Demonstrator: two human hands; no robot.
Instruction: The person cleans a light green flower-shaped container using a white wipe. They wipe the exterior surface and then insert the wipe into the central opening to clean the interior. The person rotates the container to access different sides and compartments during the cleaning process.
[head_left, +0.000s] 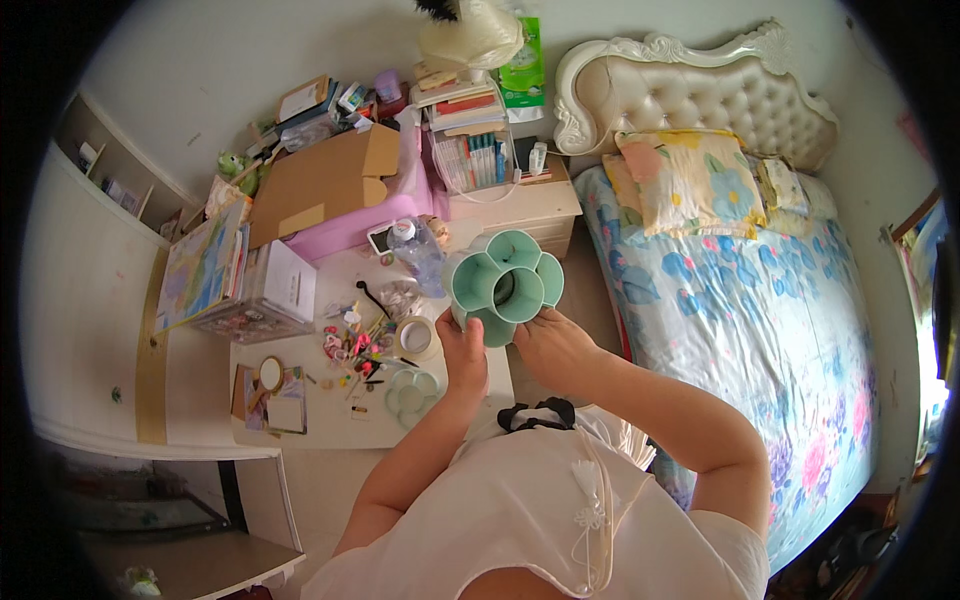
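Both hands hold up a mint-green, flower-shaped organizer (517, 289) made of several joined round tubes. Its openings face the camera, and something dark shows at the bottom of the middle tube. My left hand (463, 356) grips its lower left side, thumb up along the outer wall. On the lower right, my right hand (555, 341) holds the wall near the base, with its fingertips partly hidden. Below and left of my left hand, a pale green flower-shaped piece (411, 395) lies flat on the white table (337, 431).
Left of the hands lie a tape roll (415, 337), a heap of pens and small trinkets (360, 345), and a hand mirror (271, 373). A plastic bottle (417, 255) stands behind them. Further back is a cardboard box (322, 184). A bed (720, 315) fills the right side.
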